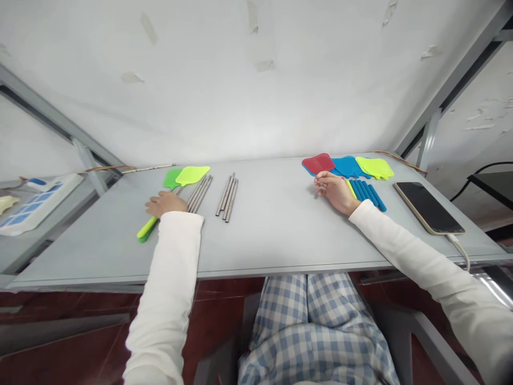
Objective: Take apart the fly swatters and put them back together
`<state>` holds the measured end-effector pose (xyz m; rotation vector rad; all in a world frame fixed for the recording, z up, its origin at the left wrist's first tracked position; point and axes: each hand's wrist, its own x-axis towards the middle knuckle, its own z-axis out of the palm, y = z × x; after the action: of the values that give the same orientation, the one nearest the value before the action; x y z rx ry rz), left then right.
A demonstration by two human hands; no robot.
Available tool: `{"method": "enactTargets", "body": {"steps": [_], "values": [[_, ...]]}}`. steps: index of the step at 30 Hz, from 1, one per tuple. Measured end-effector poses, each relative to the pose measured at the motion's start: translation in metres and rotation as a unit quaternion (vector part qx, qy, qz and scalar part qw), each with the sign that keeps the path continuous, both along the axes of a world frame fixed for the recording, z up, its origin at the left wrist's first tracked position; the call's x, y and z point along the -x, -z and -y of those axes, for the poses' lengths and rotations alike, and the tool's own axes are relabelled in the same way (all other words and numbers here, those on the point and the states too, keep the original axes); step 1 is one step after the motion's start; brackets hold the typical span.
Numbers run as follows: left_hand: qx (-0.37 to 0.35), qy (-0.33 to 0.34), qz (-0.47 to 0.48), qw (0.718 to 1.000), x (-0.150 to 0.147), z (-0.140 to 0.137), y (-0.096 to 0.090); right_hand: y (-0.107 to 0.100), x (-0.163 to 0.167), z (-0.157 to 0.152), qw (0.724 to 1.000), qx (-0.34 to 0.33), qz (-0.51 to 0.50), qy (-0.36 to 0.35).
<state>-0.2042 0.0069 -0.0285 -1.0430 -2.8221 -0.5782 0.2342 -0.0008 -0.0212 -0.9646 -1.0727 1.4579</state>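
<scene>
Two green swatters, likely light and bendy-headed, best grasped by the handles, are part-covered on the bench by the left grip, whose closure cannot be told; the right grip is loosely parted.

Pretty sure this is a small workshop, some kind of hand-assembly spot. There's a plain grey bench with a metal frame around it, right up against a white wall with scrappy bits of tape on it. What sells it for me is everything sitting in batches: metal tubes in bunches, flat plastic heads overlapping, blue grips lined up. Floor's dark red tile, too.
</scene>
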Motion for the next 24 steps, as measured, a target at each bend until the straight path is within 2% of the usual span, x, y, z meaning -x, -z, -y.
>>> {"method": "enactTargets", "body": {"steps": [4,6,7,8,10,12,13,15,17,20,22,24], "values": [[-0.019,0.002,0.019,1.0,0.003,-0.002,0.004,0.0,-0.001,-0.002,0.998,-0.036,0.058,0.013],[-0.061,0.009,0.033,0.998,0.007,-0.004,0.01,-0.001,-0.004,-0.003,0.982,-0.08,0.167,0.035],[-0.093,0.02,0.041,0.995,0.008,-0.004,0.012,-0.001,-0.005,-0.004,0.96,-0.116,0.251,0.051],[-0.13,0.035,0.044,0.99,0.009,-0.005,0.015,0.0,-0.008,-0.004,0.922,-0.157,0.348,0.072],[-0.193,0.069,0.03,0.978,0.005,-0.005,0.016,0.001,-0.013,-0.006,0.805,-0.216,0.539,0.12],[-0.216,0.101,-0.008,0.971,-0.006,-0.005,0.012,0.003,-0.02,-0.006,0.688,-0.212,0.673,0.166],[-0.214,0.118,-0.026,0.969,-0.015,-0.005,0.009,0.004,-0.024,-0.006,0.647,-0.191,0.715,0.181],[-0.205,0.179,-0.05,0.961,-0.037,-0.006,0.001,0.006,-0.031,-0.006,0.598,-0.151,0.764,0.191],[-0.209,0.284,-0.061,0.934,-0.063,-0.006,-0.004,0.007,-0.035,-0.007,0.576,-0.136,0.786,0.177],[-0.207,0.429,-0.073,0.876,-0.108,-0.003,-0.004,0.006,-0.036,-0.008,0.575,-0.143,0.792,0.146],[-0.186,0.498,-0.075,0.843,-0.139,0.004,-0.001,0.004,-0.034,-0.01,0.599,-0.161,0.775,0.122],[-0.162,0.558,-0.076,0.81,-0.168,0.013,0.003,0.001,-0.032,-0.011,0.652,-0.186,0.729,0.09]]}}
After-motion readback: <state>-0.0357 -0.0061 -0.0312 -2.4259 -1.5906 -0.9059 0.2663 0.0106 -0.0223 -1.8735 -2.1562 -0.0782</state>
